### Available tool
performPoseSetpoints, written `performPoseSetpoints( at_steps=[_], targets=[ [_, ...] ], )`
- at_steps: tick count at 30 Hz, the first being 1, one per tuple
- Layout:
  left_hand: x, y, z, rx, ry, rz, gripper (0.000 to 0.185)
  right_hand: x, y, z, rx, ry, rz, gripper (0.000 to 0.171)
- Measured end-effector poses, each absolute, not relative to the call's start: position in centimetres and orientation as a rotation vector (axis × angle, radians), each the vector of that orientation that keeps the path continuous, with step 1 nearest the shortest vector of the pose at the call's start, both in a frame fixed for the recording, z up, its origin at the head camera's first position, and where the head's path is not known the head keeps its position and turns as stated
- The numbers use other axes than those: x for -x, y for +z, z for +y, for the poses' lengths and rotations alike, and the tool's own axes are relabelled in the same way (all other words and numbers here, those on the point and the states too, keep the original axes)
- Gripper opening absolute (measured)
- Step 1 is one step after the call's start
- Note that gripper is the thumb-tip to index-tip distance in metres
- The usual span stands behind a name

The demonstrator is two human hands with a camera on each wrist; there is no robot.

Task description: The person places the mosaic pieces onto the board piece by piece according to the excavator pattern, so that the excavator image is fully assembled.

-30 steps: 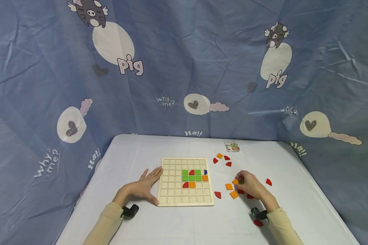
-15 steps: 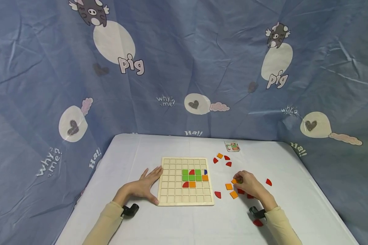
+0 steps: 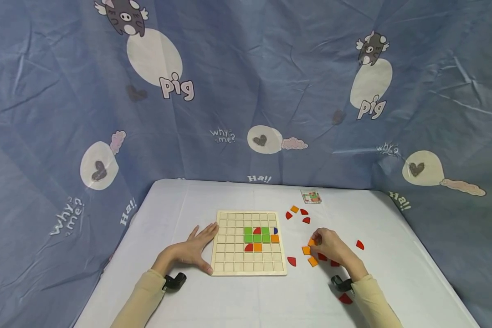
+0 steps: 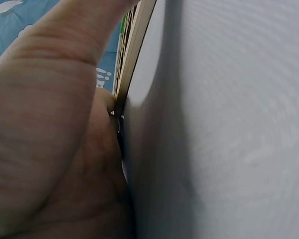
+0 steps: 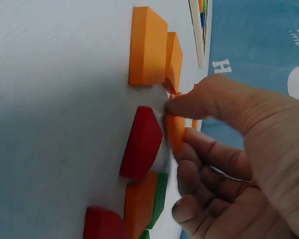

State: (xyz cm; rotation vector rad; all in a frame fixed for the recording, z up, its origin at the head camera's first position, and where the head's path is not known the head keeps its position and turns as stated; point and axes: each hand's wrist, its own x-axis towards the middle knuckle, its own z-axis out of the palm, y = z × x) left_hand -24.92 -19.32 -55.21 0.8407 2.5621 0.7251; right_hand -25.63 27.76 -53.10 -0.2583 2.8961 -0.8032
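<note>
A wooden grid board (image 3: 229, 256) lies on the white table (image 3: 246, 300), with green squares (image 3: 256, 235), red, orange and blue pieces in its right half. My left hand (image 3: 201, 248) lies flat on the table with straight fingers against the board's left edge (image 4: 134, 50). My right hand (image 3: 314, 240) is right of the board, among loose pieces. Its thumb and forefinger pinch a small orange square (image 5: 175, 130), seen in the head view as the orange square (image 3: 311, 242).
Loose orange squares (image 3: 306, 250) and red quarter-round pieces (image 3: 291, 261) lie right of the board, with more at the back (image 3: 295, 209). A red piece (image 5: 142, 142) and a green one (image 5: 159, 199) lie by my right fingers. A small picture card (image 3: 310, 197) is near the far edge.
My right hand has shifted slightly left, with its fingertips staying at the orange square. The left hand and the board have not moved.
</note>
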Motion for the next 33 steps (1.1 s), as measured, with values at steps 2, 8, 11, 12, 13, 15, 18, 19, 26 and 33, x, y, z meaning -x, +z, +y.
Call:
performPoseSetpoints(
  at_steps=[2,8,11,12,13,15,18,19,26,33],
  targets=[
    [24.9,-55.2,-19.3,-0.836,0.723,2.562,0.138,25.7,-53.1,27.4,0.280,-0.820,2.913,0.028],
    [24.8,-55.3,-19.4,-0.822,0.721,2.562,0.138,25.6,-52.4,24.7,0.393,-0.863,2.945,0.029],
    [24.8,-55.3,-19.4,-0.820,0.723,2.560,0.138,25.3,-52.2,22.7,0.509,-0.875,2.909,0.027],
    [24.8,-55.3,-19.4,-0.821,0.721,2.560,0.138,25.2,-52.3,22.0,0.564,-0.861,2.903,0.026],
    [24.8,-55.3,-19.4,-0.821,0.717,2.559,0.138,25.1,-52.3,21.2,0.612,-0.860,2.882,0.025],
    [24.8,-55.3,-19.4,-0.819,0.716,2.559,0.138,24.9,-52.5,19.9,0.717,-0.841,2.853,0.026],
    [24.8,-55.3,-19.3,-0.820,0.712,2.561,0.138,24.7,-52.8,18.2,0.834,-0.822,2.819,0.026],
    [24.8,-55.3,-19.3,-0.820,0.713,2.561,0.138,24.7,-52.9,17.7,0.864,-0.821,2.806,0.026],
    [24.9,-55.3,-19.2,-0.819,0.700,2.554,0.137,24.9,-53.5,16.1,0.952,-0.776,2.769,0.021],
    [25.0,-55.2,-19.3,-0.814,0.717,2.550,0.138,25.5,-52.7,15.9,0.956,-0.781,2.737,0.018]
  ],
)
